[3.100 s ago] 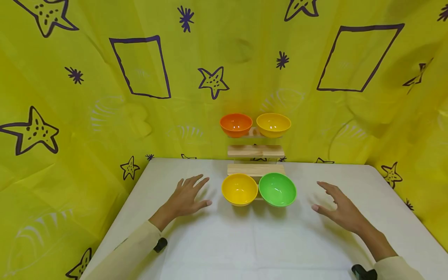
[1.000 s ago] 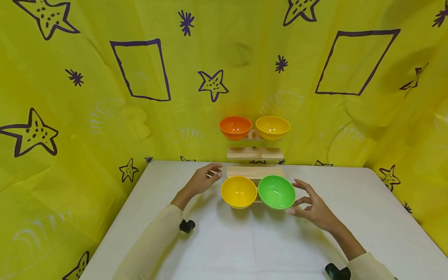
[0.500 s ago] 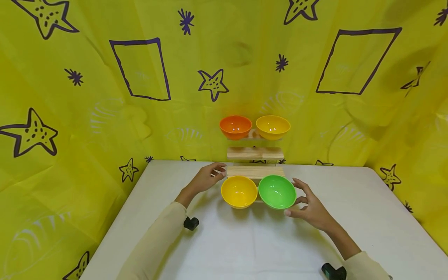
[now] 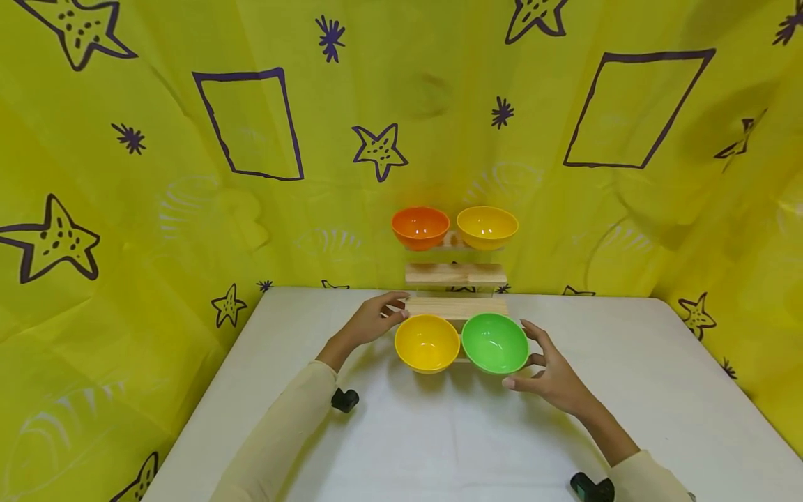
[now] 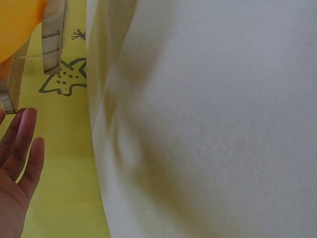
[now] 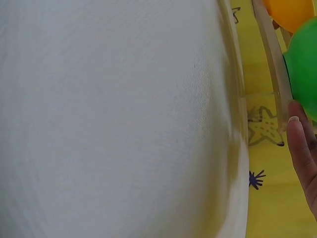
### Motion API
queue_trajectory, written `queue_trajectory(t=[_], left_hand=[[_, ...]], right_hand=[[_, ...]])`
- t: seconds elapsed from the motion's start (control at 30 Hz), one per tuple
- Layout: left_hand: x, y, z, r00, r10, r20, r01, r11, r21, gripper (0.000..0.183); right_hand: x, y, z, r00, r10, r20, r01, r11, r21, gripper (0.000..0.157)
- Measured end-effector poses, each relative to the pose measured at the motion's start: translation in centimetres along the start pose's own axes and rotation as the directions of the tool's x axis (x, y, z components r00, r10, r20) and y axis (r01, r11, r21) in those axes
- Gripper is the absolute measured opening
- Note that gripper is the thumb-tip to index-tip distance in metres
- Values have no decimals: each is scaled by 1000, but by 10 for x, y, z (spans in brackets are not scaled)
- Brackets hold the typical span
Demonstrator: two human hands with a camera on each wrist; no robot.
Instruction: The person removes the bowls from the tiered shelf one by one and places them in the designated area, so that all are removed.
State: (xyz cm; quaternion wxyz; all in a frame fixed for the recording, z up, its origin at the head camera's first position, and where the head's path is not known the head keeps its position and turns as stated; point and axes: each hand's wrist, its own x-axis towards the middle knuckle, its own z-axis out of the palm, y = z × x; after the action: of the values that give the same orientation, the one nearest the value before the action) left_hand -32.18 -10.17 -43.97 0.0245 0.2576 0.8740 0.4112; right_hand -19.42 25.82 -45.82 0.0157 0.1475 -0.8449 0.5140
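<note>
My left hand (image 4: 371,321) is at the left end of a stepped wooden rack (image 4: 456,307), fingers loosely bent. Its fingertips lie right at a board's end in the left wrist view, close behind the front yellow bowl (image 4: 427,344). Beside that bowl, a green bowl (image 4: 495,343) sits on the lowest step's right. My right hand (image 4: 555,369) spreads around the green bowl's right side, fingers by the rim and thumb below its front. In the right wrist view, fingertips (image 6: 294,120) reach the board's end beneath the green bowl (image 6: 306,69).
An orange bowl (image 4: 420,228) and another yellow bowl (image 4: 487,227) sit on the rack's top step. A bare wooden step (image 4: 454,272) lies between. The rack stands on a white-covered table (image 4: 439,439), before a yellow curtain (image 4: 339,209) printed with stars.
Both hands have come inward from the table's sides to the rack's ends. Over the last second they have crept slightly closer. The bowls keep their places on the rack.
</note>
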Motion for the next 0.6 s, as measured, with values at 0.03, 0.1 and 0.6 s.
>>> queue_trajectory(t=[0.03,0.1,0.6], left_hand=[[0,0,0,1000,3,4,-3,1000,3,45],[2,-1,1,1000,11,13,-11,1000,6,45],[2,-1,-1,999,-27,35,27,1000,17,46]], right_hand=[[0,0,0,1000,1,-3,-1,1000,3,109],[0,0,1,1000,0,-8,0,1000,6,110],[4,0,7,1000,2,-23,-2,1000,16,112]])
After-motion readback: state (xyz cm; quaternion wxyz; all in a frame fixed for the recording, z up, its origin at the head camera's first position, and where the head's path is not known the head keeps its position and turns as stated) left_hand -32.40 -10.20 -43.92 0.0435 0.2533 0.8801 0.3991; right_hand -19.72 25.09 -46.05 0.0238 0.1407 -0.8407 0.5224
